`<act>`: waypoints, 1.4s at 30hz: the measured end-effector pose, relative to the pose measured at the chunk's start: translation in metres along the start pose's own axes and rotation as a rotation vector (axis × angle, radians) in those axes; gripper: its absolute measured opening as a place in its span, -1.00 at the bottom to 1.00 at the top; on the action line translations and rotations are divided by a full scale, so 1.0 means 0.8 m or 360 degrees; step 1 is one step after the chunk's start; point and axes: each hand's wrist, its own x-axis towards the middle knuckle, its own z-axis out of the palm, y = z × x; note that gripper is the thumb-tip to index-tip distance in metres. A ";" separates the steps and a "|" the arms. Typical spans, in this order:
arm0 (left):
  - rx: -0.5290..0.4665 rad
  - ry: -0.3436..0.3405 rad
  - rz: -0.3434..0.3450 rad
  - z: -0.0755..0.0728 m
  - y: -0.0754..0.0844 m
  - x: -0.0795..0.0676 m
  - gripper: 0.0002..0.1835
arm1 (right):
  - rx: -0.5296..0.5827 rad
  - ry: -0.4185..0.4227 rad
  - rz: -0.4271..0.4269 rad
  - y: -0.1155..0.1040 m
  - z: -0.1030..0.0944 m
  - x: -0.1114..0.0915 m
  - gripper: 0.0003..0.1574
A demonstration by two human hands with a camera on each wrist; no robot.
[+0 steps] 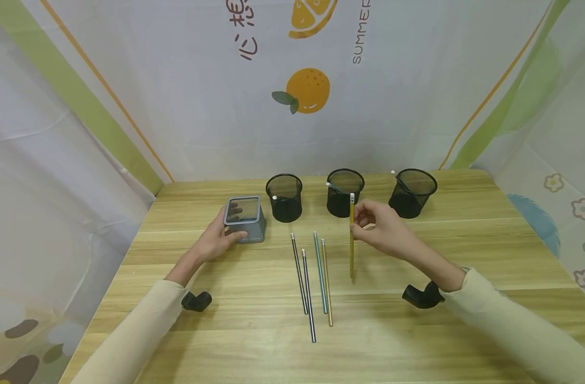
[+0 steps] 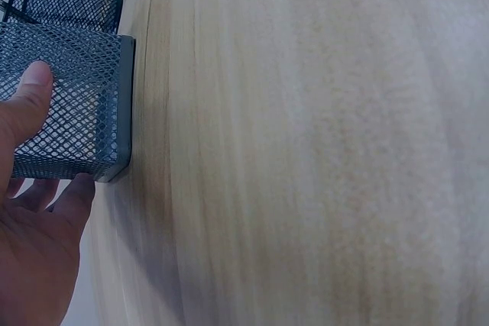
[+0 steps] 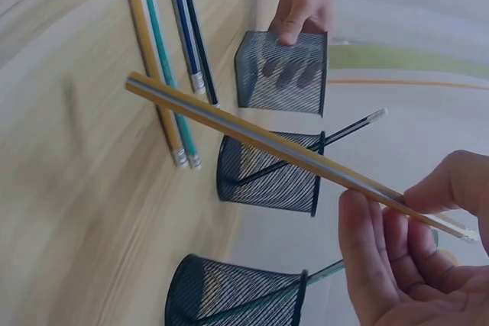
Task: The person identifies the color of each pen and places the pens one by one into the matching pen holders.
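Observation:
My left hand (image 1: 210,242) grips a grey square mesh pen holder (image 1: 255,229), thumb on its near side and fingers round the far side. The holder stands on the table, and its mesh wall (image 2: 72,124) shows beside the thumb in the left wrist view. My right hand (image 1: 385,229) pinches a yellow pencil (image 1: 352,256) near its eraser end. The pencil hangs upright in the head view, its other end pointing down. In the right wrist view the striped yellow pencil (image 3: 252,139) slants between thumb and fingertips.
Three round black mesh cups, left (image 1: 287,208), middle (image 1: 340,205) and right (image 1: 407,202), stand along the back, each with a pencil inside. Two dark blue pencils (image 1: 309,296), a teal pencil (image 1: 320,272) and a gold pencil (image 1: 327,288) lie mid-table. A printed curtain (image 1: 201,106) hangs behind.

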 end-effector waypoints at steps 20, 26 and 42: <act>0.0018 0.0002 0.0022 0.001 0.005 -0.002 -0.22 | 0.0479 0.0125 -0.0378 -0.040 0.056 0.002 -0.78; 0.0018 -0.0003 0.0001 0.000 0.004 -0.002 -0.21 | 0.0429 0.0191 -0.0559 -0.049 0.071 0.012 -0.73; 0.0008 -0.0008 0.0000 0.001 0.003 -0.001 -0.19 | 0.0516 0.0308 -0.0896 -0.077 0.104 0.048 -0.73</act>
